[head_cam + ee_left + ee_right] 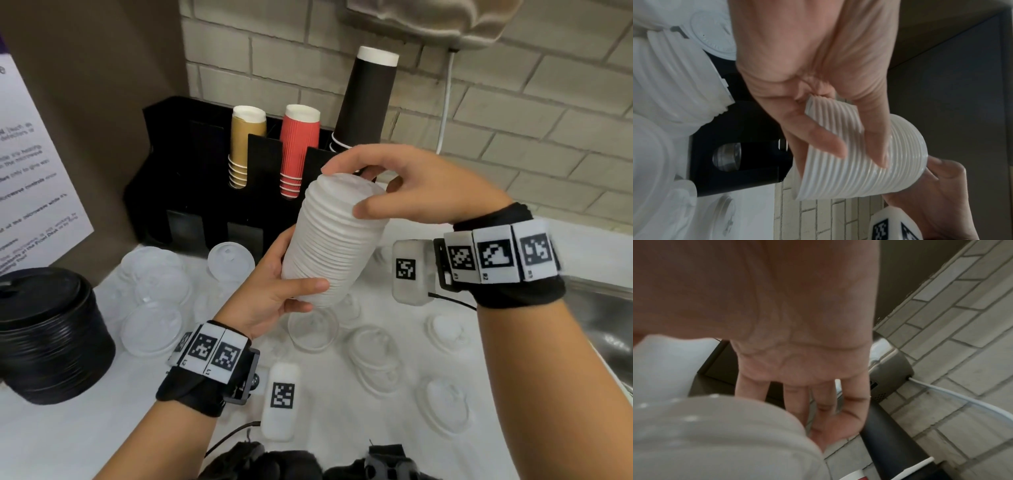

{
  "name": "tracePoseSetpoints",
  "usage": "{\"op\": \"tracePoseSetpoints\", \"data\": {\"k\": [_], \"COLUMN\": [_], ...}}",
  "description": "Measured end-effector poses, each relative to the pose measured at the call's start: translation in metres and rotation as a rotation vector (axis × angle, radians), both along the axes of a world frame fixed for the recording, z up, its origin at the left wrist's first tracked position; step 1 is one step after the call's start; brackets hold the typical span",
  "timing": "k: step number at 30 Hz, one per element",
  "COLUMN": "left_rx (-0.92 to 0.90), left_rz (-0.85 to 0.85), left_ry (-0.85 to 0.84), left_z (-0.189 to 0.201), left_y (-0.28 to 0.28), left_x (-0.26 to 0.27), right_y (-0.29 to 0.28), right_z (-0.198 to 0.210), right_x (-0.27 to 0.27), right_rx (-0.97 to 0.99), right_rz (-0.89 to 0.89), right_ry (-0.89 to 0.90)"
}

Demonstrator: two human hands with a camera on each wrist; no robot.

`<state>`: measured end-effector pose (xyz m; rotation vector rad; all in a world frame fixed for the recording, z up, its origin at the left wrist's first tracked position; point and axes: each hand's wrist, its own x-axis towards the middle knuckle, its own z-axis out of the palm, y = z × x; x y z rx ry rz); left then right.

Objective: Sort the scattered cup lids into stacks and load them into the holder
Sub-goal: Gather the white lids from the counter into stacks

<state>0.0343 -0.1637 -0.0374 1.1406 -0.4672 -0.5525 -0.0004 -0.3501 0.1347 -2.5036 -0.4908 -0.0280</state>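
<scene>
A tall stack of white cup lids (334, 240) hangs tilted in the air in front of the black holder (171, 144). My left hand (279, 277) grips its lower end, thumb across the front, fingers wrapped round the ribbed side (859, 170). My right hand (363, 192) holds the upper end, fingers arched over the top lid and thumb on the side. In the right wrist view the stack's top (715, 443) is a blur under my palm (797, 369). Several clear lids (150, 329) lie scattered on the white counter (102, 428).
The holder carries gold cups (245, 144), red cups (298, 147) and black cups (366, 99); its left slots look dark. A stack of black lids (51, 335) stands at the left. A metal sink (603, 322) lies at the right. A brick wall is behind.
</scene>
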Motion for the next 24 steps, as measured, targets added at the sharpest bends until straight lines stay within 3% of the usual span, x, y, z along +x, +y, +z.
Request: {"op": "tracePoseSetpoints", "data": {"k": [6,13,24], "left_rx": [-0.016,-0.04,-0.106], "left_rz": [0.02,0.071,0.005], "left_ry": [0.009,0.04,0.087], "left_z": [0.0,0.002,0.011], "left_y": [0.013,0.041,0.082], "left_x": [0.003,0.009,0.013], "right_y": [0.016,0.04,0.086], "right_z": [-0.003,-0.008,-0.004], "right_x": [0.012,0.022,0.018], "right_rx": [-0.043,0.043,0.091], "right_rz": [0.048,0.081,0.047], "right_ry": [0.016,-0.002,0.02]}}
